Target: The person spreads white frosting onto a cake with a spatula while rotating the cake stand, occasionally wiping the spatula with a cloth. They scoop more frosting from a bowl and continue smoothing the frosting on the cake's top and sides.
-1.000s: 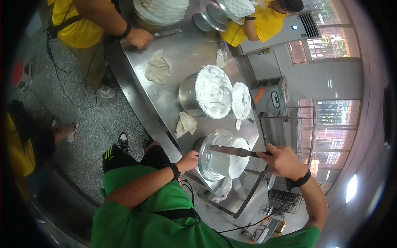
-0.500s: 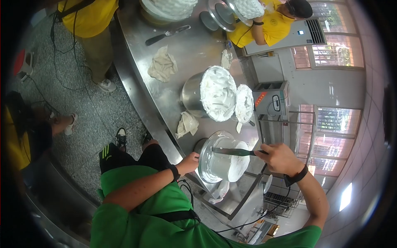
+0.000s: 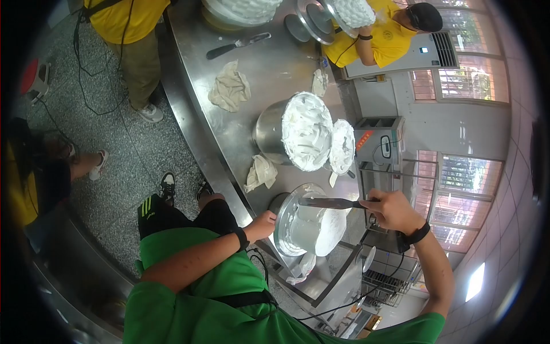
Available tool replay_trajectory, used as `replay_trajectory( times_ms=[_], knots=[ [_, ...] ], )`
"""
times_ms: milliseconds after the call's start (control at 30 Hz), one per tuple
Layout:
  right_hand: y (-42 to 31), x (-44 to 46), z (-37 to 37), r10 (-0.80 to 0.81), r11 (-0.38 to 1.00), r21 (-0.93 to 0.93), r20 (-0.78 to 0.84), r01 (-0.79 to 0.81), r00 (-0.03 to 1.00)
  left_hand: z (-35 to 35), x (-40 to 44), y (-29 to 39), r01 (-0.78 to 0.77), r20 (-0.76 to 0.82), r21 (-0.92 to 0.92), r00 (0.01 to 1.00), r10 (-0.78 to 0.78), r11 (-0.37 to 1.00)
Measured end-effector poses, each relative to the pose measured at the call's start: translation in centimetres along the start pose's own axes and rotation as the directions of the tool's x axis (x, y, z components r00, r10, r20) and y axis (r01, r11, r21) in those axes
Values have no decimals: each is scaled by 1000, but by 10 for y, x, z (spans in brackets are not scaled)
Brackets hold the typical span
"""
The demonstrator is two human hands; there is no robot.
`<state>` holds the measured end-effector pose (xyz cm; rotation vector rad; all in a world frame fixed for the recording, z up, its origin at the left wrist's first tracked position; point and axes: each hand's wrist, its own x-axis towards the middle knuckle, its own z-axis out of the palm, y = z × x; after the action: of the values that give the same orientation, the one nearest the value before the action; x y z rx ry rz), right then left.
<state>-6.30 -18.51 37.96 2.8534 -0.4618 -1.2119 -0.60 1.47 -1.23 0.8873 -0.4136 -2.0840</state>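
Observation:
My right hand (image 3: 391, 212) is closed round the handle of a long metal spatula (image 3: 329, 203). The blade lies across the side of a white cream-covered cake (image 3: 318, 230), near its upper edge in view. The cake stands on a round turntable (image 3: 281, 221). At the turntable's rim, my left hand (image 3: 261, 226) has its fingers bent together against the edge; whether they grip it cannot be made out. Beyond the cake is a metal pot (image 3: 270, 133) heaped with white cream (image 3: 307, 132), beside a smaller cream-covered round thing (image 3: 342, 147).
On the metal table (image 3: 200, 80) lie crumpled cloths (image 3: 230, 87) (image 3: 260, 172) and another spatula (image 3: 238, 45). A second cream cake (image 3: 243, 10) is at the far end. People in yellow shirts stand nearby, one (image 3: 395, 37) holding a textured white cake.
The spatula blade has shifted slightly up and right against the cake. The co-worker's hand has let go of the far spatula and left. My left hand stays at the turntable rim.

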Motion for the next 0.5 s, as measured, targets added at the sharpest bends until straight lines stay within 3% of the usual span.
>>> replay_trajectory(
  times_ms=[100, 167, 267, 500],
  knots=[
    [7, -1, 3, 29, 998, 59, -20, -27, 999, -1, 7, -9, -4, -13, -6, 1000, 4, 1000],
    [11, -1, 4, 43, 994, 102, -36, -39, 998, -6, 17, -17, 2, 117, -38, 993, 2, 999],
    [14, -2, 5, 78, 986, 148, -16, -75, 997, 0, -2, 4, 32, 41, -35, 999, -31, 999],
    [18, -4, 6, 137, 963, 234, 0, -133, 991, -1, 0, -2, 22, 43, -10, 999, -21, 1000]
  ],
)
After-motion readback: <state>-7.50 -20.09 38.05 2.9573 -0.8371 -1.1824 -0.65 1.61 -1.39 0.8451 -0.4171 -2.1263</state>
